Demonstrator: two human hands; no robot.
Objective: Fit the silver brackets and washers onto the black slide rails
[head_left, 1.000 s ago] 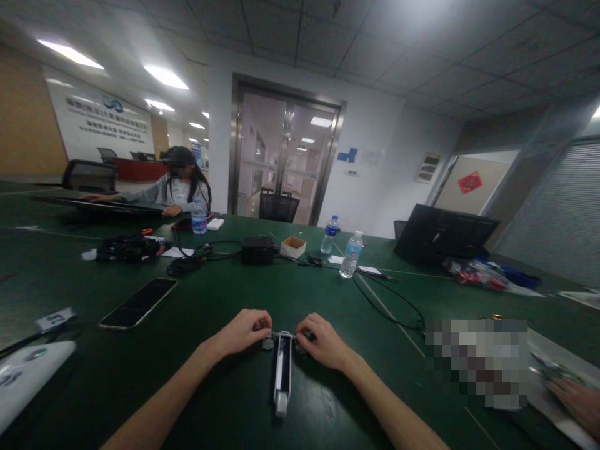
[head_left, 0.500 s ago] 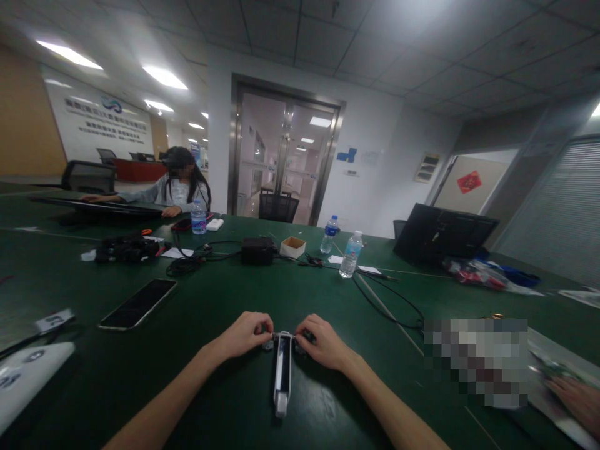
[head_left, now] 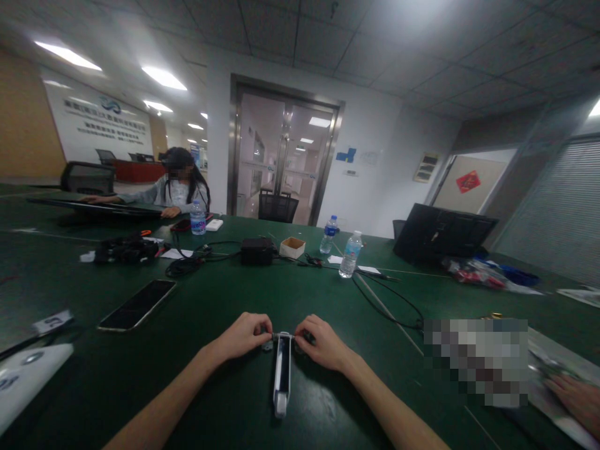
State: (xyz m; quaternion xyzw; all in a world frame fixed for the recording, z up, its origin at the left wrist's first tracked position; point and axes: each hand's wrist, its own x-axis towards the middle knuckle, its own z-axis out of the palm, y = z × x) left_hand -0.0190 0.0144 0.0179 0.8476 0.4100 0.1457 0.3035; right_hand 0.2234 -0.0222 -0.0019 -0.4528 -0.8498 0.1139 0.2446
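A long, narrow white device (head_left: 281,403) with a dark channel down its middle lies on the green table, pointing away from me. Its exact kind does not show clearly. At its far end, my left hand (head_left: 247,332) pinches the left side with thumb and index finger. My right hand (head_left: 320,340) has a matching pinch on the right side of the same end. A thin pin-like bit runs from the device to the fingertips on either side. Just under the left fingertips rests a small greyish piece (head_left: 267,345); what lies under the right fingers is mostly hidden.
A phone (head_left: 138,305) lies to the left. Further back are a black box (head_left: 257,250), a small open carton (head_left: 292,247), cables and water bottles (head_left: 350,255). A monitor (head_left: 443,234) stands back right. Another person's hand (head_left: 574,397) is at far right; one person sits across.
Both hands keep their pinch at the device's far end, with hardly any movement. The view has shifted very slightly.
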